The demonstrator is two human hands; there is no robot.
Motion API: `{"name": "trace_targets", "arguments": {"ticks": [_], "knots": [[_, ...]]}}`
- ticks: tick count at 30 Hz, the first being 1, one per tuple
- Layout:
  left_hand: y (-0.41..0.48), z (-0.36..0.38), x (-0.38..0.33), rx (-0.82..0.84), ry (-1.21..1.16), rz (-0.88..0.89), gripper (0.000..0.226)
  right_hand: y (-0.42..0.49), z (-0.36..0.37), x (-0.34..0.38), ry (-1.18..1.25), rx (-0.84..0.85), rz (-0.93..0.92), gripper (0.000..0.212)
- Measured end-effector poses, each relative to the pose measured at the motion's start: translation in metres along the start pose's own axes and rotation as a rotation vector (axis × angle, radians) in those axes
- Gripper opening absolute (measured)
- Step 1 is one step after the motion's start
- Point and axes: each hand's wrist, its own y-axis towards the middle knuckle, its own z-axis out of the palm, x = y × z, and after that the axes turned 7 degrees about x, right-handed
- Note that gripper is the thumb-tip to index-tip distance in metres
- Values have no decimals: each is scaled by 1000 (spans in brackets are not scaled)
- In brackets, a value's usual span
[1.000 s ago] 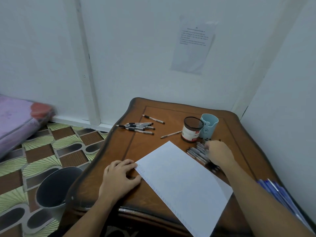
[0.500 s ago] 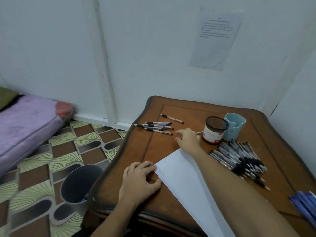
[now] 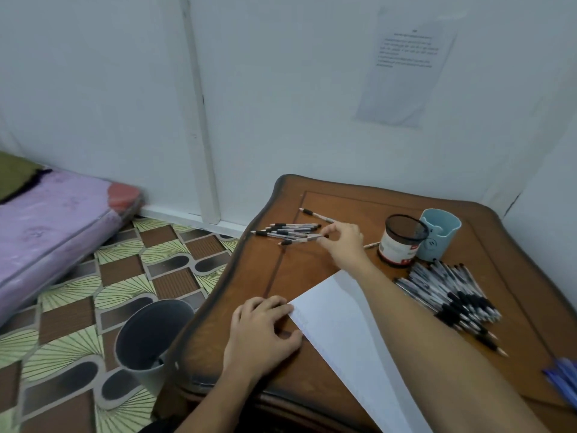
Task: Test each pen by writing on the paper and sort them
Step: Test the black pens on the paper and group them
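The right grip [image 3: 338, 242] pinches the end of a pen [image 3: 300, 240] beside the small pile [image 3: 288, 229] on the tabletop [image 3: 352, 204]. The left grip [image 3: 262, 332] rests relaxed, holding nothing, at the paper [image 3: 340, 326] corner. The forearm hides part of the paper. Blue pens [image 3: 562, 376] are cut off at the right.

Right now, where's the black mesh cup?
Head view, right of centre on the table: the black mesh cup stands beside the blue cup, just behind the big pen pile.
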Motion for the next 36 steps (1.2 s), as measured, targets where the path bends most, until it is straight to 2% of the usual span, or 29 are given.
{"name": "trace_targets", "arguments": {"ticks": [4,6,8,12,14,16,19,22,24,26,29,32,36], "knots": [[1,0,0,1,-4,4,73,-27,-35,9,672,1,24,7],[2,0,-1,5,2,10,73,-42,-47,10,874,0,-19,9],[1,-1,-1,-2,0,9,73,-54,-52,7,945,1,-50,15],[-1,-3,-4,-1,-10,9,75,-75,-51,0,861,49,-30,4],[-1,-3,-4,1,-6,10,76,-84,-50,-3,822,73,-62,22],[0,-3,-4,1,-7,12,76,-89,-49,-6,795,55,-74,28],[-1,-2,-4,-15,-24,16,76,-93,-49,-7,851,51,-42,8],[-1,-2,-5,-10,-22,15,75,-92,-50,-12,973,96,16,40],[-1,-3,-5,-8,-20,13,74,-93,-49,-17,953,139,85,60],[-2,-3,-4,-12,-24,9,71,-96,-46,-21,883,197,121,65],[-2,-3,-5,-18,-11,14,73,-99,-35,-26,807,283,95,49],[-2,-3,-5,-27,-25,21,73,-100,-23,-29,762,298,62,29],[-2,-4,-6,-28,-25,23,73,-100,-7,-32,689,324,73,29]]}}
